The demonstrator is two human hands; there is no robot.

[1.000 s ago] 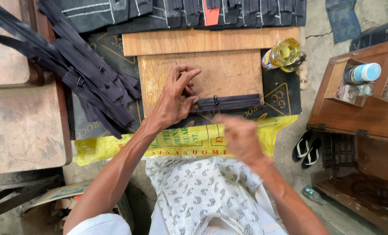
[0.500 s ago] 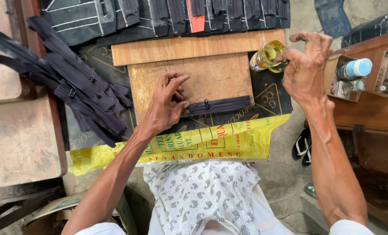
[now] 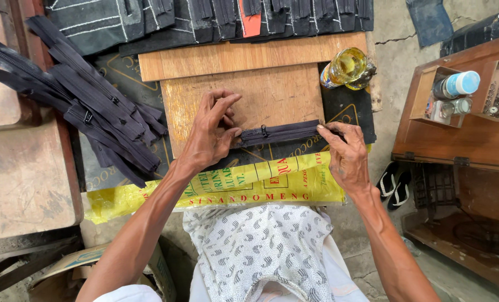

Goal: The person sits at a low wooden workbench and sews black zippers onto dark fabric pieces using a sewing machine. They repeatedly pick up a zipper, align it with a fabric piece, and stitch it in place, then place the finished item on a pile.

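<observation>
Wooden board (image 3: 272, 92) lies bare beyond both hands (image 3: 210, 137) pinning zipper (image 3: 280, 133).

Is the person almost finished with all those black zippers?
Hard to say. One black zipper lies flat on the wooden board, the left hand and right hand holding its ends. A heap of black zippers lies at the left, apparently untouched.

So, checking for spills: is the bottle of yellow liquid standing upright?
No, the bottle lies on its side across the wooden board's right edge.
</observation>
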